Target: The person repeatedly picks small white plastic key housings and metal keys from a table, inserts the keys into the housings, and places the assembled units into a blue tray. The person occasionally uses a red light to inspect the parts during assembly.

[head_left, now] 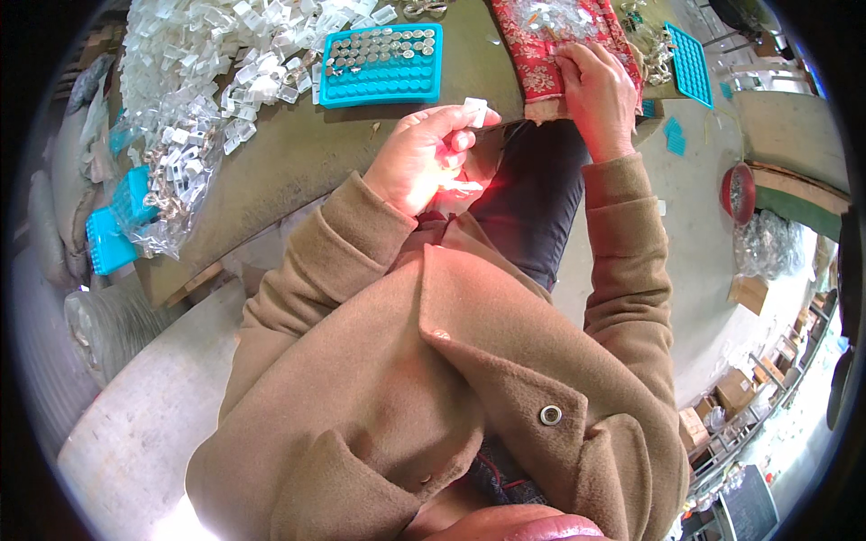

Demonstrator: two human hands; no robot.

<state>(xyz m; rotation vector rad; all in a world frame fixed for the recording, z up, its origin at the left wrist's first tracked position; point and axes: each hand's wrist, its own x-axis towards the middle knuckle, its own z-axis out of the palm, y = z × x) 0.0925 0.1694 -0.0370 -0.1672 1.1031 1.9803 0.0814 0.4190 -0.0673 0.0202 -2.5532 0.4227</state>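
Observation:
My left hand is raised just off the near table edge, its thumb and forefinger pinching a small white plastic piece. The other fingers curl into the palm, lit by bright reddish light. On the right, my right hand reaches onto a red floral cloth. Its fingertips are closed together beside small clear plastic bits lying on the cloth; what they hold, if anything, is too small to make out. A teal tray with rows of round metallic pieces lies beyond my left hand.
A large heap of white plastic pieces covers the table's far left. Near it are a clear bag of pieces and teal trays. Another teal tray sits at far right. A red bowl and cardboard boxes are beyond.

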